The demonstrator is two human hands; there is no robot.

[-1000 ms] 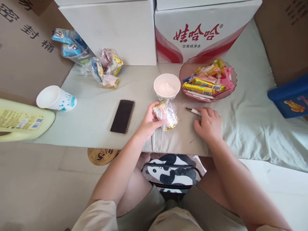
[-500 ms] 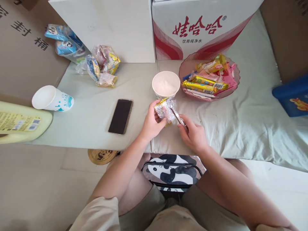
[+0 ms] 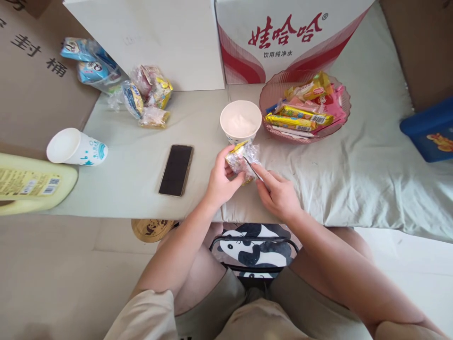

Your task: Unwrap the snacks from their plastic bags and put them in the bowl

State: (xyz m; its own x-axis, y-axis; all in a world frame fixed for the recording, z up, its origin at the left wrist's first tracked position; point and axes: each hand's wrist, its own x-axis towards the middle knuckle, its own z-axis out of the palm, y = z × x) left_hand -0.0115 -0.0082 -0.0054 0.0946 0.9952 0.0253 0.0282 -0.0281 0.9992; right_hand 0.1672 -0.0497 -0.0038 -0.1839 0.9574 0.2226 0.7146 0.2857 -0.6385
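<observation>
My left hand (image 3: 223,179) is closed around the left side of a small clear plastic packet (image 3: 247,158) with yellow printed edges. A slim tool with a dark metal blade, which looks like a knife (image 3: 254,169), is gripped in my right hand (image 3: 279,192). Its tip rests against the packet's crinkled wrapping, and the forefinger lies along it; most of the handle is hidden in the palm. Just beyond the packet stands a white paper cup (image 3: 241,120) with white contents.
A pink ribbed bowl (image 3: 264,101) of wrapped snacks stands right of the cup. Leftward lie a phone (image 3: 176,170), several crumpled packets (image 3: 148,97), a tipped paper cup (image 3: 76,147) and a yellow jug (image 3: 38,182). White boxes (image 3: 148,42) line the back; a blue container (image 3: 430,132) is far right.
My right hand has turned over the tool, forefinger now extended along it, and the blade has shifted slightly left across the packet. My left hand keeps its hold. The view has shifted slightly.
</observation>
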